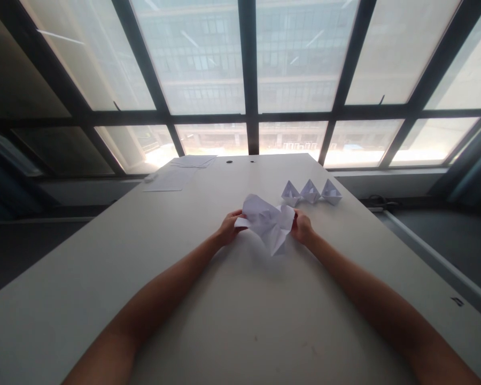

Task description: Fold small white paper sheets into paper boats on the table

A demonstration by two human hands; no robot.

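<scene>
A creased, partly opened sheet of white paper (270, 224) is held up between my two hands over the table. My left hand (229, 228) grips its left edge, fingers closed on a fold. On the other side, my right hand (302, 226) is closed on the right edge, its fingertips partly hidden behind the paper. The sheet's corners flare outward and one point hangs down toward me. Just beyond my right hand, three folded paper boats (310, 191) stand in a row, close together.
Flat white sheets (170, 179) lie at the far left of the white table (176, 321), some overlapping. Two dark holes (229, 162) show near the far edge. Large windows with dark frames rise behind. A small dark mark (457, 302) is near the right edge.
</scene>
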